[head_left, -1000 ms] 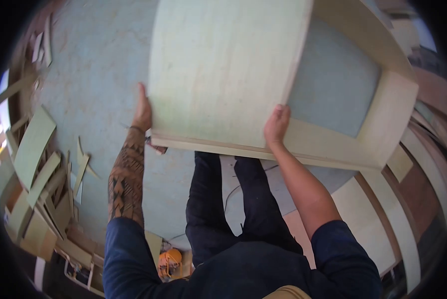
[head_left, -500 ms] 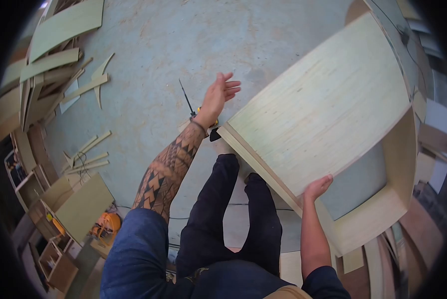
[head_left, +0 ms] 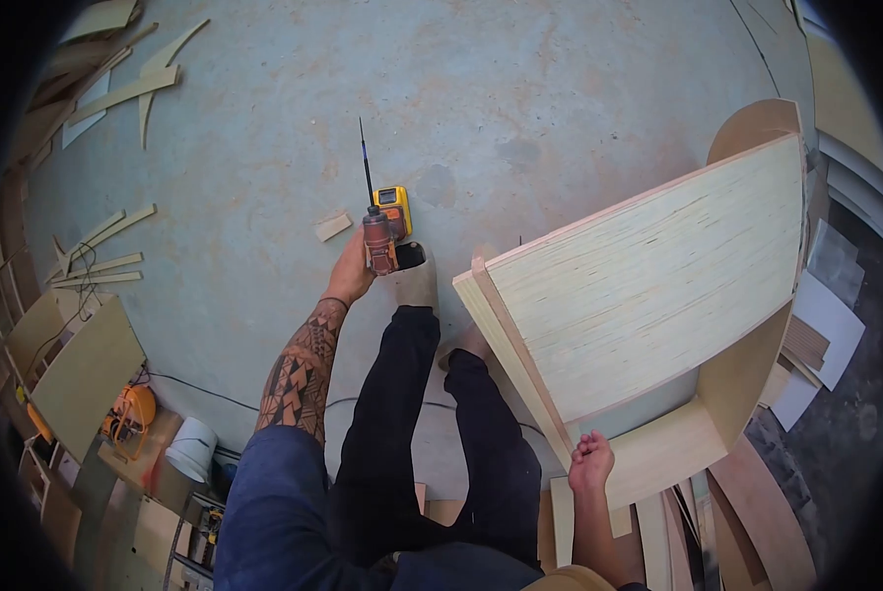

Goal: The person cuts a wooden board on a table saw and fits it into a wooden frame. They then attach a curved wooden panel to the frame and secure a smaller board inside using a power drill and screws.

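Observation:
My left hand (head_left: 353,270) is wrapped round a cordless drill (head_left: 376,241) with a yellow and black battery and a long thin bit pointing away from me. The drill is just beyond my left shoe. At the near corner of a large pale plywood box (head_left: 658,286), my right hand (head_left: 591,463) has its fingers curled in; whatever they may hold is too small to make out. The box stands to the right of my legs, with an open side showing the floor through it.
A small wood block (head_left: 333,228) lies left of the drill. Wood strips (head_left: 101,258), an orange tool (head_left: 131,414) and a white bucket (head_left: 193,448) are on the left. A cable (head_left: 200,389) runs behind my feet. Curved boards (head_left: 762,502) lie at the lower right.
My left hand, empty and spread before, has taken hold of the drill. My right hand has curled its fingers and come off the box's edge. The view has shifted, and the box appears lower.

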A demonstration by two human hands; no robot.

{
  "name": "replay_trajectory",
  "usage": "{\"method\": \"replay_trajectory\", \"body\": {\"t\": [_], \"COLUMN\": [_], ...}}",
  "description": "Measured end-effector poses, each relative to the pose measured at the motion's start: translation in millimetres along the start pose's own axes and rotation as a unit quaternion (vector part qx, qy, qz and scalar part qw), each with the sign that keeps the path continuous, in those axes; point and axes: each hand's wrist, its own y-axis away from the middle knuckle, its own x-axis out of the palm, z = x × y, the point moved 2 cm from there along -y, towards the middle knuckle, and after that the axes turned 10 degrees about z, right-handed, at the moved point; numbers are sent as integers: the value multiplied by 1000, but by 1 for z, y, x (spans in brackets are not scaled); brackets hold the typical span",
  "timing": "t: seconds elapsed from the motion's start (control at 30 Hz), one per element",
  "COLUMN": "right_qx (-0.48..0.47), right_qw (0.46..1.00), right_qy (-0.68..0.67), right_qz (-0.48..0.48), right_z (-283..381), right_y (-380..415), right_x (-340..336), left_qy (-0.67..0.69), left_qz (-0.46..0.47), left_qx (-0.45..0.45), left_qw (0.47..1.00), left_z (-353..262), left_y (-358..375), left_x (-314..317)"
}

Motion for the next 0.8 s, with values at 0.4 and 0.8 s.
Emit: {"method": "replay_trajectory", "body": {"t": [0.4, 0.8], "right_qx": [205, 48], "right_qw": [891, 852], "right_qy": [55, 179], "right_qz": [401, 490], "right_z": [4, 18], "right_y": [114, 115], "right_x": [168, 188], "left_qy": [164, 224], "left_qz": [55, -57], "left_qx": [-1, 19], "left_qw": [985, 973], "left_z": [-6, -115], "left_y": [-25, 161], "left_x": [34, -24]}}
